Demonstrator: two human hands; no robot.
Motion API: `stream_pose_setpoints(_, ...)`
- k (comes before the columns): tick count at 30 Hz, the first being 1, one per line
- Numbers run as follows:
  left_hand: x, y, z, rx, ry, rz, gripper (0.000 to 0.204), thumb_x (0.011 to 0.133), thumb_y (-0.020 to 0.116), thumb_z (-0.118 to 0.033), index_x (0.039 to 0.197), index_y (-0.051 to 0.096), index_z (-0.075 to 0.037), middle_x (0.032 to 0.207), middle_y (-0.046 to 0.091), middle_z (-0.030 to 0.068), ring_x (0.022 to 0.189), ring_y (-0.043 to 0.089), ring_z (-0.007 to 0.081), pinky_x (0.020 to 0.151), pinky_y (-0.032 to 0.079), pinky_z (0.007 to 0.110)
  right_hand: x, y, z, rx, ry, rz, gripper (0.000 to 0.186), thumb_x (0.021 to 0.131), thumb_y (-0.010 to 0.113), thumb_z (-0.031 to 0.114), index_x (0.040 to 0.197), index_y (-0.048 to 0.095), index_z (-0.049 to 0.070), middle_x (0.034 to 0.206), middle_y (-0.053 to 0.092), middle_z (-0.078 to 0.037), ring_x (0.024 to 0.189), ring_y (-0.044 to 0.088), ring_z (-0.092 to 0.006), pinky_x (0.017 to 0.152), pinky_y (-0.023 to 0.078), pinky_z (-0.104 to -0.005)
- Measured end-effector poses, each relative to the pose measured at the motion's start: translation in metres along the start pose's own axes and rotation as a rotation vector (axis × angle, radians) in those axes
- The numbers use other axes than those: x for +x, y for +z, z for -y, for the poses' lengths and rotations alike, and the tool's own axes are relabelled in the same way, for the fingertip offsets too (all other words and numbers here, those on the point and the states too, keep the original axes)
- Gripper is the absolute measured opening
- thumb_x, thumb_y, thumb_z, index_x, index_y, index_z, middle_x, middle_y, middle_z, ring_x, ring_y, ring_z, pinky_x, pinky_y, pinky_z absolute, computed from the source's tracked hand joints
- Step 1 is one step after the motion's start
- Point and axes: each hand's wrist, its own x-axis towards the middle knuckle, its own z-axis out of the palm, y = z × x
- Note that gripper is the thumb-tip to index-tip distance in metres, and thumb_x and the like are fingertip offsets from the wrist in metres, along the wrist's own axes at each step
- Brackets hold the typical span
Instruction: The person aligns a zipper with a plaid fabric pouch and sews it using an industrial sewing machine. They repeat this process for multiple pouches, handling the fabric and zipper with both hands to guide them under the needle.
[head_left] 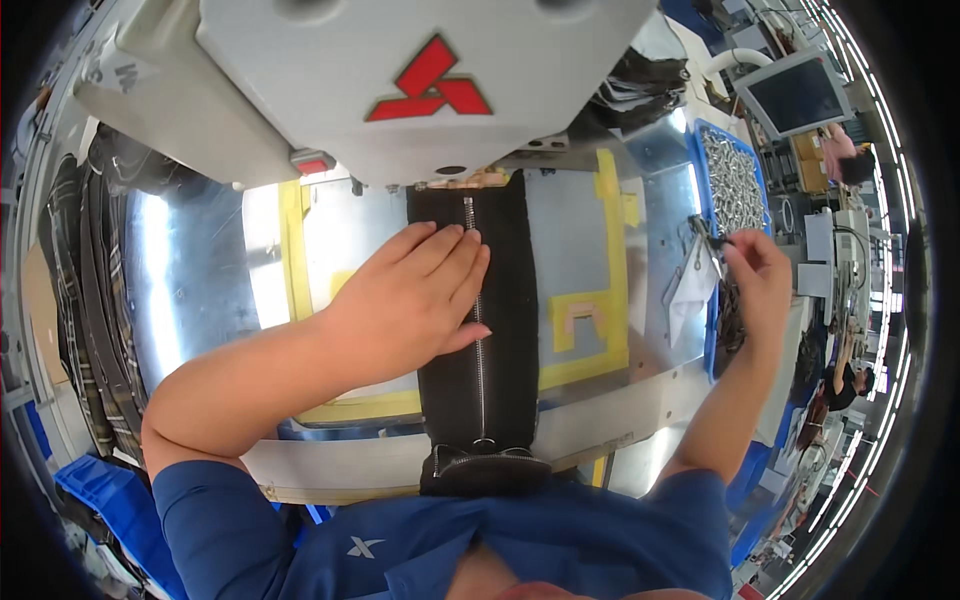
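My left hand (pixel 415 285) lies flat, fingers stretched out, on a long black fabric strip (pixel 510 300) with a metal zipper (pixel 480 385) running down its middle. The strip's far end reaches under the head of a white sewing machine (pixel 300 75). Its near end hangs over the table edge towards my body, where more zipper teeth curve across. At the right, my right hand (pixel 757 262) is closed in a pinch beside a blue tray (pixel 697 150) of small silver metal pieces (pixel 735 185). A small dark thing shows at its fingertips, too small to make out.
Yellow tape (pixel 612 250) marks the metal tabletop (pixel 655 240). A white tag (pixel 692 290) lies by the tray. Dark plaid fabric (pixel 95 290) hangs at the left, above a blue bin (pixel 120 510). A monitor (pixel 795 95) stands far right; other people are beyond.
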Motion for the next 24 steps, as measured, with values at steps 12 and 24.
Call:
stream_pose_setpoints(12, 0.001, 0.003, 0.001, -0.034, 0.082, -0.066, 0.060, 0.090, 0.078, -0.041, 0.129, 0.071, 0.004, 0.128, 0.073, 0.0176, 0.123, 0.068, 0.0319, 0.109, 0.054, 0.045, 0.028, 0.178, 0.164, 0.142, -0.510, 0.547, 0.020, 0.091, 0.078, 0.008, 0.110, 0.079, 0.004, 0.109, 0.077, -0.013, 0.089, 0.073, -0.0314, 0.077, 0.058, -0.0398)
stream_pose_setpoints(24, -0.001, 0.005, 0.004, -0.062, 0.082, -0.078, 0.059, 0.089, 0.077, -0.040, 0.126, 0.072, 0.005, 0.122, 0.073, 0.0181, 0.119, 0.070, 0.0328, 0.104, 0.056, 0.044, 0.018, 0.190, 0.148, 0.114, -0.913, 0.441, 0.023, 0.087, 0.081, 0.006, 0.110, 0.078, 0.001, 0.123, 0.076, -0.013, 0.106, 0.075, -0.0320, 0.089, 0.062, -0.0415)
